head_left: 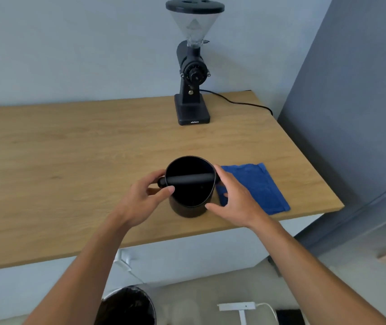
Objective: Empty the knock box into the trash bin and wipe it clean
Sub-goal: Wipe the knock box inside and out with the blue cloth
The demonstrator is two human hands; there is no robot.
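the left hand [144, 198] cups the left side of the black knock box [190, 186], thumb on the near rim and fingers curled round the bar's [188, 178] end cap; its grip looks closed on the box. the right hand [233, 195] has fingers spread beside the right wall, thumb near the base; contact cannot be told. the box stands upright on the wooden tabletop [70, 160], near the front edge. a blue cloth [261, 186] lies just right of it, close to the right edge. a grinder [193, 73] stands well back. bare wood spreads left. the trash bin [128, 306] sits on the floor below the front edge.
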